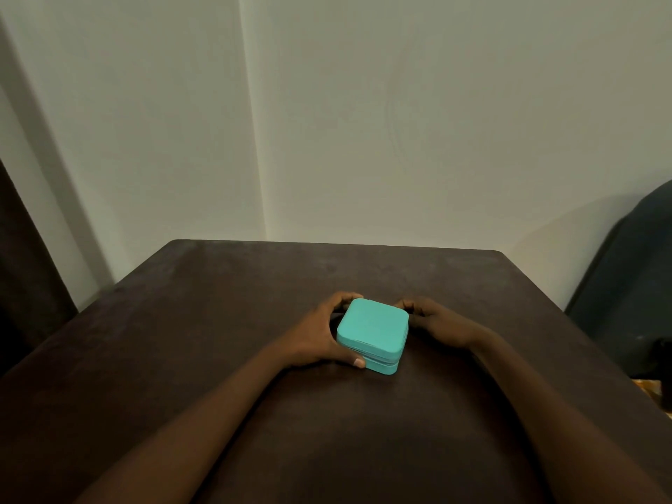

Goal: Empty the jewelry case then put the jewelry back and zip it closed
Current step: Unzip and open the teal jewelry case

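A small square turquoise jewelry case (pixel 372 331) with rounded corners sits shut on the dark brown table (pixel 218 303), a little right of centre. My left hand (pixel 320 336) wraps its left side, thumb on the near corner and fingers curled over the far left corner. My right hand (pixel 434 321) rests against its right side, fingertips bunched at the far right corner. Whether those fingertips pinch a zipper pull is hidden. No jewelry is visible.
A pale wall stands right behind the table's far edge. A dark chair back (pixel 632 285) rises beside the table's right edge, and a dark curtain or panel (pixel 22 267) hangs at the far left.
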